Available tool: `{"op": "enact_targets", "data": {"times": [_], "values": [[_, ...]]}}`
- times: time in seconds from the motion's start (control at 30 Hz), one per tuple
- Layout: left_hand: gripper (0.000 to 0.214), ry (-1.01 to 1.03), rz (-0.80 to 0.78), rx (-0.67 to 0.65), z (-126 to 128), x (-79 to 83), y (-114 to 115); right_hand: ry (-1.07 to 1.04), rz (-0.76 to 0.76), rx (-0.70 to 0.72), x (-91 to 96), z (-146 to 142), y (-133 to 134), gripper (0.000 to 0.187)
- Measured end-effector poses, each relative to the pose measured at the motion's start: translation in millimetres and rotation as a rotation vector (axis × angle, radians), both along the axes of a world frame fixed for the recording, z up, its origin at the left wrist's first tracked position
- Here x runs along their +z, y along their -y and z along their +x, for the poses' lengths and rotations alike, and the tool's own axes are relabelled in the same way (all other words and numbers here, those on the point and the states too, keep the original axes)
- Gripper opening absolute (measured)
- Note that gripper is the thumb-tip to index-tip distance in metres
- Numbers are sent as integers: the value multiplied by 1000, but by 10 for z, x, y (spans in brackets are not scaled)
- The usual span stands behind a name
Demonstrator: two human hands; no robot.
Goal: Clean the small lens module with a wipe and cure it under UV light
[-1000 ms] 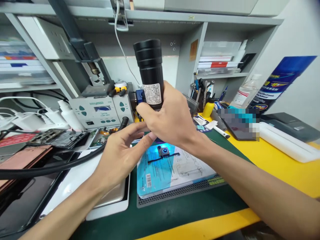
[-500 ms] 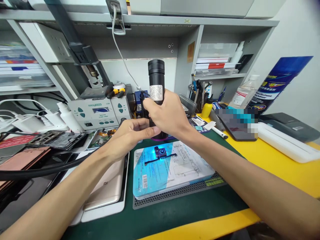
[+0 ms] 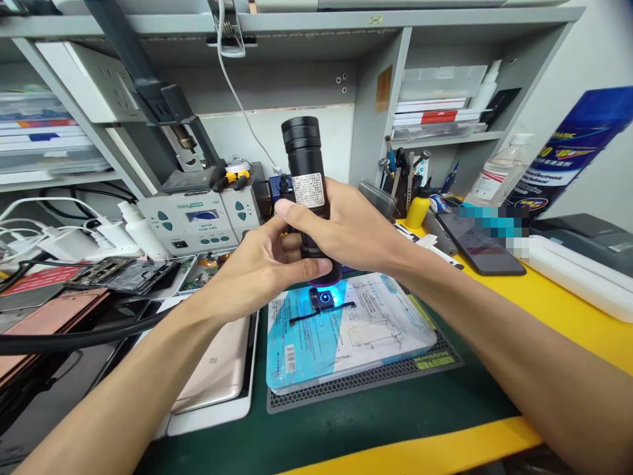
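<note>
Green mat (image 3: 346, 429) lying in front, blue-and-white box (image 3: 306, 356) resting beyond, camera part (image 3: 323, 299) sitting on it, black flashlight (image 3: 302, 152) pointing down above, right hand (image 3: 356, 227) gripping its middle, left hand (image 3: 262, 260) seemingly pinching its lower end, shelf (image 3: 366, 86) standing behind.

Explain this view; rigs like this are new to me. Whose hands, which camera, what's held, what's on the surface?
These are a person's two bare hands, seen by one head-worn camera looking forward and down. The right hand grips a black flashlight, and the left hand holds its lower end. Bluish light falls on a small dark part with a thin black strip, lying on a blue-and-white package. Under that are a grey patterned mat and a green mat. A gold phone lies to the left.
</note>
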State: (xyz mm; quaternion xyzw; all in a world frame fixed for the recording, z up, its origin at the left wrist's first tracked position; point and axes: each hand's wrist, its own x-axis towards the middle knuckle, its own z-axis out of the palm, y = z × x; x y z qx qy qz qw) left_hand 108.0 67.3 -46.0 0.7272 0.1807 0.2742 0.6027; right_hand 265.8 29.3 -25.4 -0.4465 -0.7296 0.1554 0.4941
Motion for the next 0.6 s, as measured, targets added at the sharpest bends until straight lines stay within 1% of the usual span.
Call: {"op": "enact_targets", "data": {"times": [0.07, 0.17, 0.27, 0.37, 0.47, 0.6], "values": [[45, -11, 33, 4, -1, 39, 22, 16, -36, 47, 31, 38, 52, 16], [35, -41, 108, 33, -37, 70, 18, 1, -66, 57, 39, 73, 92, 9], [21, -66, 153, 87, -84, 73, -8, 2, -93, -22, -4, 90, 88, 18], [16, -66, 127, 101, -103, 58, -13, 36, -144, -68, -48, 100, 84, 26], [14, -62, 94, 92, -92, 36, 7, 98, -157, -101, -56, 94, 101, 25], [13, -19, 51, 64, -67, 12, 26, 180, -81, -230, -39, 54, 114, 20]]}}
